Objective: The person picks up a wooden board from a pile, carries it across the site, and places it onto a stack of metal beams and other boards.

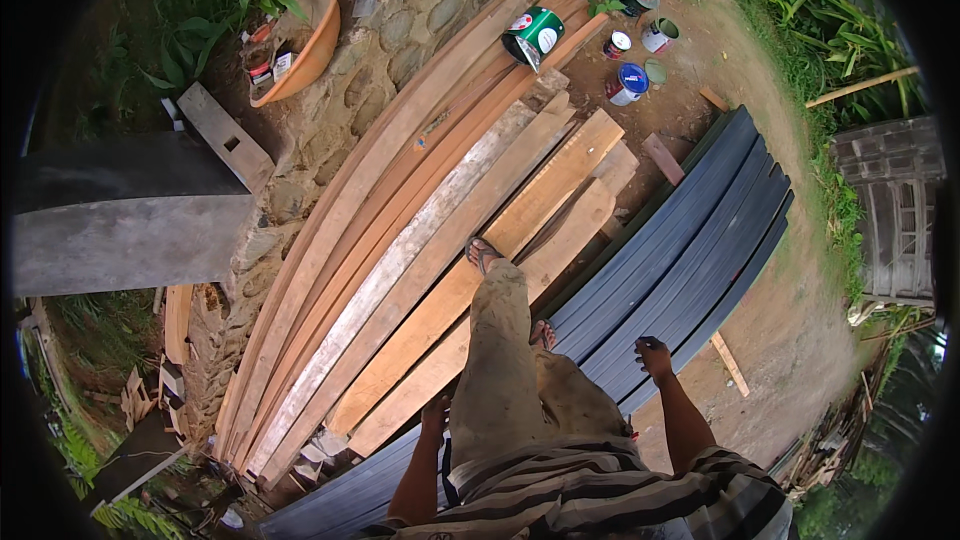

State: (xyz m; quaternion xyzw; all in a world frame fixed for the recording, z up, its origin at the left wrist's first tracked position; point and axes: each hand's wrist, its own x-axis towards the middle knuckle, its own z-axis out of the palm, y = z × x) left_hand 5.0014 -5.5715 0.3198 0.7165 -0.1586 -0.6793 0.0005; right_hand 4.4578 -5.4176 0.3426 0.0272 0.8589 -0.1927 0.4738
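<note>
My right hand [654, 356] hangs above the dark blue-grey painted boards [668, 240] to the right. Its fingers look curled, and whether something small sits in them is too fine to make out. Beside my left thigh, over the near end of the bare planks, is my left hand [435, 412]; its fingers are dim and partly hidden. One sandalled foot [482, 255] rests on a pale wooden plank [520, 218]. The other foot [542, 334] is between the bare planks and the painted boards.
A green can [535, 35] lies on the far planks. Paint cans, among them a blue-lidded can [628, 84], stand on the dirt beyond. A stone wall edge [372, 80] and an orange basin [305, 55] are at the left. A wood strip [730, 364] lies at the right.
</note>
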